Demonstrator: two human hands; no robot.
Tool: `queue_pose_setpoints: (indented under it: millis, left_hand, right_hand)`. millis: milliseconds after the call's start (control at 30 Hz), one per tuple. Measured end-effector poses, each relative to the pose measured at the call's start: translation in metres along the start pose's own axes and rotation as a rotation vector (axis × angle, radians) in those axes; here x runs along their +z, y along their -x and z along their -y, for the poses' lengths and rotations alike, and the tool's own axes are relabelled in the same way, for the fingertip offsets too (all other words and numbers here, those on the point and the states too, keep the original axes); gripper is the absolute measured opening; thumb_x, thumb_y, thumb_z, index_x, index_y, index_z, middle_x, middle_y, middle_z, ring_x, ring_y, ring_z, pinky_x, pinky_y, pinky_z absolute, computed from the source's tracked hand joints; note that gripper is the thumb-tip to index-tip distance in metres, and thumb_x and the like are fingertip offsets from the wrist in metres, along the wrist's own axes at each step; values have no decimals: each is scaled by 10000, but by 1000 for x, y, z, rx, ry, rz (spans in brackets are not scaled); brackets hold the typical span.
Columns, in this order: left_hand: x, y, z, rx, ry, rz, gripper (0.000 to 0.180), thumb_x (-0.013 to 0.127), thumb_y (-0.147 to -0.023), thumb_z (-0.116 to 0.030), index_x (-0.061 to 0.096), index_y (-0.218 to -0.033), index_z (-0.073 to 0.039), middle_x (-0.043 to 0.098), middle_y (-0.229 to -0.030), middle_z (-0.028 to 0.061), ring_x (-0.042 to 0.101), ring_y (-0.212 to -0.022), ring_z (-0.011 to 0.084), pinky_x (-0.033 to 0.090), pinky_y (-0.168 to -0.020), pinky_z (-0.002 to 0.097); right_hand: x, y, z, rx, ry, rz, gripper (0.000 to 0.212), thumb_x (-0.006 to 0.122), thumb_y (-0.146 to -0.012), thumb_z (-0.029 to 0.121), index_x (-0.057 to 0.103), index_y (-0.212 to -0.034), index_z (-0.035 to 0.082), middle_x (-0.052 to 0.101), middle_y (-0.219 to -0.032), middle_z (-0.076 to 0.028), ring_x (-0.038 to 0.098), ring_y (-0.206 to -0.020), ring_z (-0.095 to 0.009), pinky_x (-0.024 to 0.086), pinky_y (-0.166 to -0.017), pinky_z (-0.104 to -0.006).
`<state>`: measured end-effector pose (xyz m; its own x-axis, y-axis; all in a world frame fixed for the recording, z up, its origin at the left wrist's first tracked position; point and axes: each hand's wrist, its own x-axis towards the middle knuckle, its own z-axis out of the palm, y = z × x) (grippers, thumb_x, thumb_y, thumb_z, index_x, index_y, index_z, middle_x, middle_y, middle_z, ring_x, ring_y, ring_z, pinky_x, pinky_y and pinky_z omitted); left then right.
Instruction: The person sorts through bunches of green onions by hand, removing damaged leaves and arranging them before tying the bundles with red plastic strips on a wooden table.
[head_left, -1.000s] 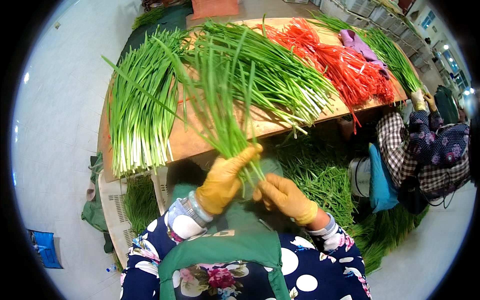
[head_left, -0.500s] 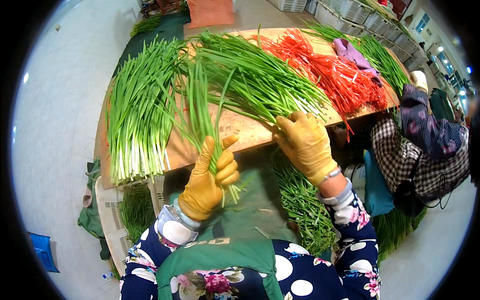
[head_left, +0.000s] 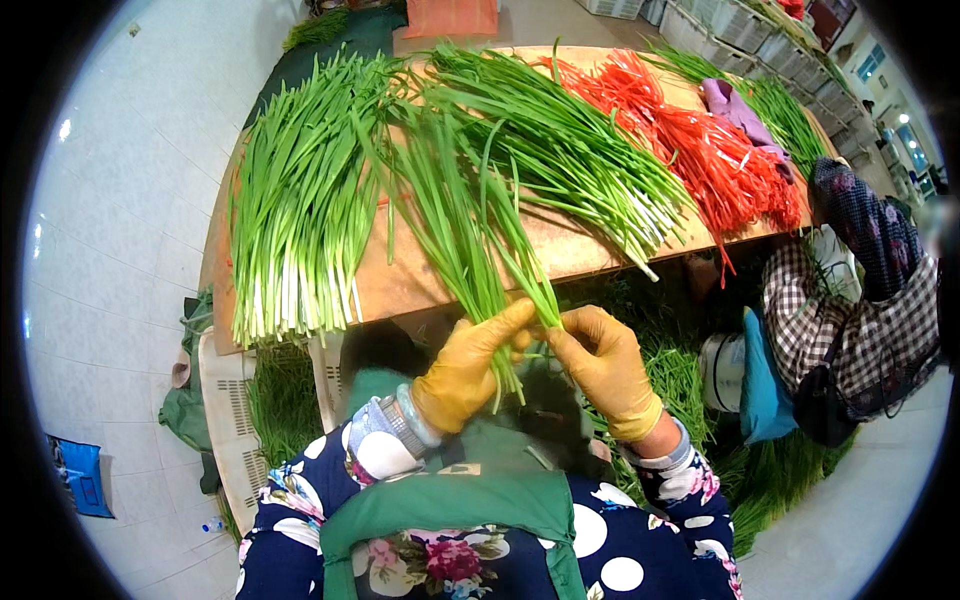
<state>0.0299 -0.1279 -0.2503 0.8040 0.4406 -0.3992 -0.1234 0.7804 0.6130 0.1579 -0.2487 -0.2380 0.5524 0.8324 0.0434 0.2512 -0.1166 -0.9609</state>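
My left hand (head_left: 465, 370), in a yellow glove, is closed round the lower stalks of a small bunch of garlic chives (head_left: 450, 235). The bunch's leaves stretch forward over the wooden table (head_left: 400, 285), and its cut ends stick out below the fingers. Close beside it, my right hand (head_left: 612, 375), gloved alike, pinches the ends of a few chive stalks (head_left: 535, 280) that lean off the same bunch. A large pile of chives (head_left: 305, 210) lies on the table's left, pale ends toward me. Another pile (head_left: 580, 150) lies slantwise behind the held bunch.
Red plastic strips (head_left: 700, 160) lie heaped on the table's right, with a purple cloth (head_left: 740, 115) against them. Below the table stand a pale plastic crate (head_left: 230, 400) holding greens and a white bucket (head_left: 722, 370). A co-worker's checkered clothing (head_left: 850, 320) shows at the right.
My right hand has left the middle pile and come down beside my left hand, now pinching stalks. My left hand and its bunch have shifted right. The whole view has moved slightly.
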Motion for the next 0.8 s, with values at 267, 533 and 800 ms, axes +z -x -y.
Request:
queue_pose_setpoints:
  millis: [267,533,800]
  left_hand:
    - [3,1,2,76,-213,-34,170,684,-894,-227,647,-930,-65,579,-704,-14,514,-600,66,393,-523,201]
    - [4,2,3,132,-204,-27,229,670,-906,-224,662,-1030,-30,559,-709,-18,491,-615,59,377,-548,208]
    - [12,1,11,161,-262,-101,219,692,-889,-221,672,-1013,-42,580,-733,-19,516,-620,59,399,-550,197]
  right_hand:
    - [7,7,-15,186,-218,5,168,679,-855,133,660,-919,-21,637,-805,-58,584,-748,-118,466,-683,-267]
    - [6,6,-18,253,-378,35,156,641,-880,155,660,-943,13,634,-790,-1,551,-727,-74,443,-658,-231]
    - [-15,21,-19,372,-289,-23,143,623,-874,156,635,-885,13,615,-741,4,531,-656,-70,427,-598,-223]
